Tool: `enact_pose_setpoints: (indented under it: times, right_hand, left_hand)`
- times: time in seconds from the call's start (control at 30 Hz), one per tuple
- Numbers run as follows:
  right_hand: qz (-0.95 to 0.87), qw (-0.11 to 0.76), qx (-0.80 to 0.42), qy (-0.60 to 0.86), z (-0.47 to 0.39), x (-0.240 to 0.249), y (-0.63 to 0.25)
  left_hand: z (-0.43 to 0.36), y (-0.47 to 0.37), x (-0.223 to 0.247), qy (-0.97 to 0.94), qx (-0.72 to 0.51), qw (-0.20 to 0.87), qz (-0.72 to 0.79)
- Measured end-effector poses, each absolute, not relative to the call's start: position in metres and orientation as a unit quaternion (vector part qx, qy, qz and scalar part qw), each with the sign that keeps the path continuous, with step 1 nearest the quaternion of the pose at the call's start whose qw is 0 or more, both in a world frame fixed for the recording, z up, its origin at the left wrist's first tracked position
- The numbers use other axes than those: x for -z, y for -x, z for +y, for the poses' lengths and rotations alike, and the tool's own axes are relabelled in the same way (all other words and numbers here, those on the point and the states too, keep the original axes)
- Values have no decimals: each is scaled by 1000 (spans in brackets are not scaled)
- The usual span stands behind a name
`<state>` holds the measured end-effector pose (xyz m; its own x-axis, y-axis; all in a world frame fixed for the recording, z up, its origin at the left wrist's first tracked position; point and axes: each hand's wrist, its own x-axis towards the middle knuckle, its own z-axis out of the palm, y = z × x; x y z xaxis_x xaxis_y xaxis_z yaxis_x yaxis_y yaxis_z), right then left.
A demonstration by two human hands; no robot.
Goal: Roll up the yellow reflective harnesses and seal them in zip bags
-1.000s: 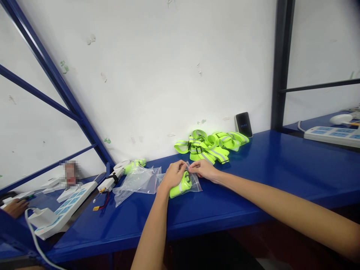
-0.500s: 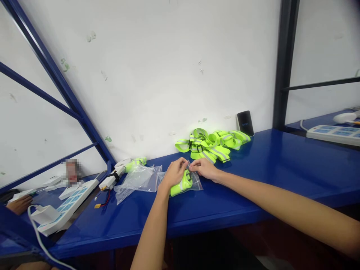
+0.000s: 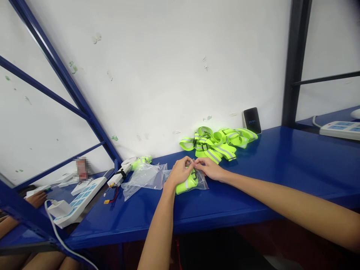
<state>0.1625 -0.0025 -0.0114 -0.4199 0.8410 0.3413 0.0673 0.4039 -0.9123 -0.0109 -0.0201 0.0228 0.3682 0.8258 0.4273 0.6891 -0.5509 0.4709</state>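
A folded neon-yellow reflective strap [image 3: 187, 183] lies inside a clear plastic bag [image 3: 203, 181] on the blue table. My left hand [image 3: 181, 170] is closed, pinching the bag's upper edge. Right beside it, my right hand [image 3: 208, 168] pinches the same edge, its fingertips almost touching the left ones. Left of the hands are flat clear plastic bags [image 3: 146, 178]. Behind the hands spreads a loose heap of reflective straps [image 3: 216, 144] with black buckles.
A small dark-faced clock [image 3: 251, 120] leans by the wall. At left are a white battery pack [image 3: 119, 176] with wires, another neon bundle [image 3: 140, 162] and a power strip [image 3: 84, 200]. Another person's hand [image 3: 37, 198] shows beyond the blue frame [image 3: 92, 127].
The view has shifted, so the whole scene sits slightly further right. Both hands still pinch the bag's edge, with their fingertips closer together.
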Motion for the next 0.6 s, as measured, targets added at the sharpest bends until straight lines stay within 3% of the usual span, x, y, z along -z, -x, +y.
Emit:
enact_pose_setpoints:
  times: [0.2,0.43,0.6]
  right_hand:
    - [-713,448,-433,320,-2,7,-163]
    - [-725,375,-458,352,-3,3,-170]
    - [-719,384,-467,342,3,8,-168]
  left_hand:
    - [-22,12,-23,-824,-330,87,452]
    - [-22,14,-23,-805,-344,64,479]
    - [-21,14,-22,-800,-338,46,493]
